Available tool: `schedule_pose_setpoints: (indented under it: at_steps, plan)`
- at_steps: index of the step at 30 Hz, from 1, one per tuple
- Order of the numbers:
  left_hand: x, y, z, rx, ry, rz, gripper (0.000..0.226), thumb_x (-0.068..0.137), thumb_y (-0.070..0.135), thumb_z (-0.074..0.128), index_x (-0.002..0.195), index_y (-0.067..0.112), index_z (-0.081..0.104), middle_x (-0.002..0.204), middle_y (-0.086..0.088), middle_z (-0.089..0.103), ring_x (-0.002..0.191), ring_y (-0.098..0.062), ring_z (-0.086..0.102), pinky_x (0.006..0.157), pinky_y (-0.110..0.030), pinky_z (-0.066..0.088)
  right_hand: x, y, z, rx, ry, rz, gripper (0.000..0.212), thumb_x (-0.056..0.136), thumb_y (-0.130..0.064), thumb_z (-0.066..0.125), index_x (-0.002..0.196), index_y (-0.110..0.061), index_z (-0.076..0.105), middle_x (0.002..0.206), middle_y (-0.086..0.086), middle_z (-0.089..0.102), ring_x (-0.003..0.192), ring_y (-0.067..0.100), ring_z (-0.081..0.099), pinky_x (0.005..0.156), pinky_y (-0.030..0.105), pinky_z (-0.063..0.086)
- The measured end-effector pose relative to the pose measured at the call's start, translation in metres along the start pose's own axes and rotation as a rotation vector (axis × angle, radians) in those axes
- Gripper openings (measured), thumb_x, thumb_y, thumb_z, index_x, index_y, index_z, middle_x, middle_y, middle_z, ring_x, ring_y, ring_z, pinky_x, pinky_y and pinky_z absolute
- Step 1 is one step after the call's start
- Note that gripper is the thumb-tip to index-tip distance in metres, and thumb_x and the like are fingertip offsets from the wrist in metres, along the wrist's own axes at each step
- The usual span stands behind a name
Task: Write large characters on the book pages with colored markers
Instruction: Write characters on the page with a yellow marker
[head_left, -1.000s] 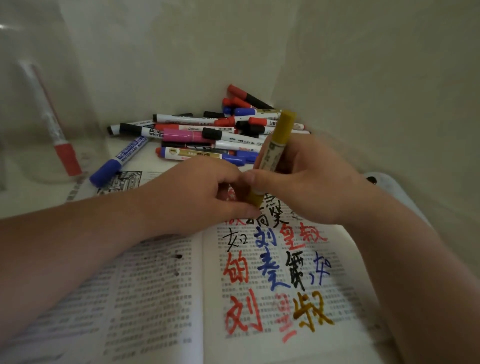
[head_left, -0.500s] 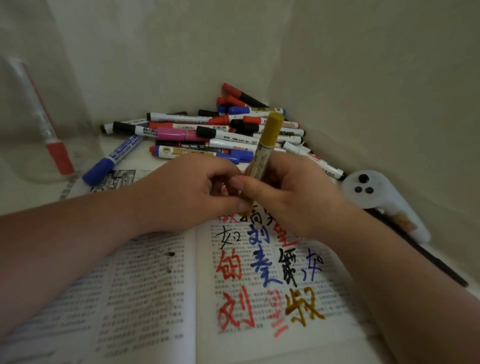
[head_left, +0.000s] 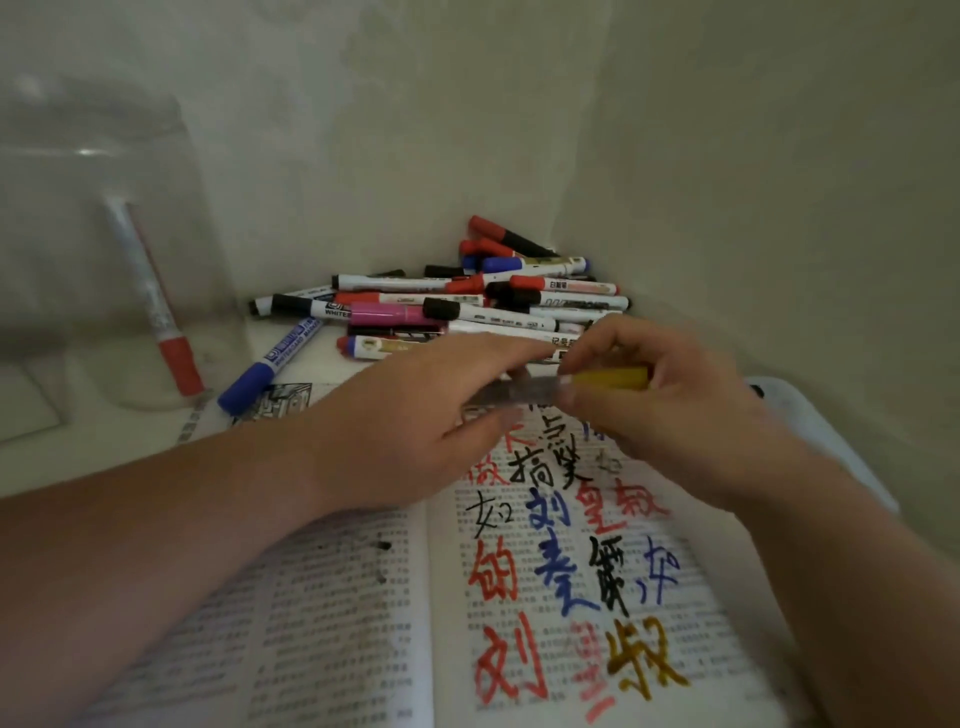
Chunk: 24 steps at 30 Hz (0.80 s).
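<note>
Both hands meet over the top edge of the open book (head_left: 311, 597) and share one yellow marker (head_left: 613, 378), which lies level between them. The right hand (head_left: 675, 410) curls its fingers and thumb round the yellow end, while the left hand (head_left: 410, 421) seems to pinch the pale barrel between thumb and fingers, though motion blur softens that grip. Whether the cap is coming off or going on cannot be told from this view. Below the right hand, the right page (head_left: 691, 587) is already crowded with large characters in red, blue and black, with one in gold nearest the person, so a good part of the writing looks done there. Little free room is left apart from the margins. Under the left forearm, the left page (head_left: 234, 649) carries only its printed text and a few small dark specks, so it appears to be the space that remains to be filled. Just beyond both hands lies a pile of markers (head_left: 467, 304) in red, black, blue and pink, so more colours are on offer. A blue marker (head_left: 270, 364) lies apart on the tabletop (head_left: 78, 457), beyond the left wrist. Further out on that side stands a clear jar (head_left: 104, 249) with a red-capped marker inside.
</note>
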<state>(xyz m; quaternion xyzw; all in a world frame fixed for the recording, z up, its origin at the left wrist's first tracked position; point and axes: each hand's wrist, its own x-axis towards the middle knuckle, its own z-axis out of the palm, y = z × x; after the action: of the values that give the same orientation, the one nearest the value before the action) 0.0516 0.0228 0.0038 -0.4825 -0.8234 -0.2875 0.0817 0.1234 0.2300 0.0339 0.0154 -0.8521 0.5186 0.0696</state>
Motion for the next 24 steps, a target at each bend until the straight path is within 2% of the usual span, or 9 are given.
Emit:
schedule_pose_setpoints:
  at_steps: [2, 5, 9, 12, 14, 16, 18, 22, 24]
  plan:
    - [0.002, 0.001, 0.001, -0.073, -0.03, -0.046, 0.037, 0.105, 0.035, 0.047, 0.142, 0.033, 0.048, 0.126, 0.018, 0.058, 0.117, -0.001, 0.053, 0.097, -0.028, 0.047, 0.003, 0.004, -0.002, 0.263, 0.055, -0.023, 0.012, 0.075, -0.023, 0.083, 0.081, -0.022, 0.072, 0.057, 0.001, 0.053, 0.047, 0.015, 0.042, 0.047, 0.025, 0.034]
    - [0.003, 0.003, 0.003, -0.115, 0.018, -0.095, 0.031, 0.106, 0.03, 0.043, 0.136, 0.032, 0.049, 0.116, 0.017, 0.059, 0.105, 0.001, 0.055, 0.085, -0.017, 0.046, 0.002, 0.006, 0.007, 0.474, 0.04, -0.116, 0.012, 0.078, -0.018, 0.081, 0.088, -0.017, 0.073, 0.06, 0.006, 0.051, 0.049, 0.017, 0.04, 0.046, 0.025, 0.034]
    - [0.001, 0.005, 0.004, -0.279, -0.043, -0.13, 0.036, 0.106, 0.031, 0.041, 0.142, 0.033, 0.044, 0.121, 0.022, 0.059, 0.112, 0.009, 0.054, 0.088, -0.006, 0.043, -0.001, 0.002, 0.022, 0.342, 0.02, -0.166, 0.009, 0.09, -0.008, 0.072, 0.095, -0.016, 0.071, 0.062, -0.011, 0.062, 0.053, 0.004, 0.054, 0.05, 0.017, 0.041]
    - [0.001, 0.006, 0.003, -0.329, -0.031, -0.11, 0.039, 0.105, 0.036, 0.04, 0.143, 0.029, 0.046, 0.125, 0.02, 0.062, 0.117, 0.006, 0.057, 0.094, -0.014, 0.047, 0.0, 0.003, 0.029, 0.273, 0.018, -0.185, 0.009, 0.093, -0.008, 0.069, 0.1, -0.013, 0.068, 0.064, -0.018, 0.065, 0.057, -0.002, 0.061, 0.054, 0.01, 0.045]
    - [0.002, 0.006, 0.003, -0.317, -0.016, -0.103, 0.032, 0.105, 0.037, 0.04, 0.135, 0.031, 0.051, 0.116, 0.022, 0.064, 0.109, 0.003, 0.061, 0.089, -0.019, 0.051, 0.0, 0.002, 0.031, 0.286, 0.032, -0.186, 0.01, 0.094, -0.01, 0.067, 0.104, -0.011, 0.066, 0.063, -0.017, 0.064, 0.057, -0.001, 0.06, 0.054, 0.011, 0.045]
    - [0.002, 0.008, 0.003, -0.319, 0.021, -0.093, 0.021, 0.104, 0.038, 0.042, 0.123, 0.04, 0.052, 0.105, 0.029, 0.064, 0.102, 0.006, 0.061, 0.082, -0.011, 0.048, -0.001, 0.001, 0.033, 0.317, 0.04, -0.178, 0.008, 0.095, -0.012, 0.066, 0.103, -0.012, 0.063, 0.062, -0.015, 0.062, 0.055, 0.001, 0.058, 0.053, 0.012, 0.044]
    - [0.003, 0.011, 0.002, -0.335, 0.065, -0.102, 0.023, 0.102, 0.04, 0.044, 0.124, 0.046, 0.05, 0.106, 0.029, 0.065, 0.103, 0.008, 0.061, 0.081, -0.008, 0.047, -0.003, 0.0, 0.033, 0.346, 0.052, -0.174, 0.007, 0.096, -0.013, 0.065, 0.099, -0.019, 0.061, 0.061, -0.012, 0.059, 0.053, 0.004, 0.053, 0.05, 0.016, 0.042]
    - [0.002, 0.01, 0.003, -0.411, 0.072, -0.161, 0.033, 0.096, 0.054, 0.045, 0.127, 0.044, 0.049, 0.101, 0.012, 0.069, 0.09, -0.01, 0.068, 0.079, -0.031, 0.055, -0.005, -0.006, 0.031, 0.396, 0.083, -0.159, 0.005, 0.098, -0.012, 0.063, 0.096, -0.017, 0.062, 0.062, -0.002, 0.056, 0.052, 0.012, 0.048, 0.047, 0.021, 0.039]
    - [0.0, 0.007, 0.004, -0.432, -0.001, -0.186, 0.042, 0.095, 0.057, 0.045, 0.135, 0.044, 0.038, 0.093, 0.016, 0.063, 0.078, -0.012, 0.062, 0.068, -0.025, 0.053, -0.004, -0.007, 0.028, 0.43, 0.189, -0.131, 0.009, 0.099, -0.015, 0.062, 0.091, -0.015, 0.06, 0.062, 0.003, 0.052, 0.051, 0.013, 0.046, 0.045, 0.022, 0.038]
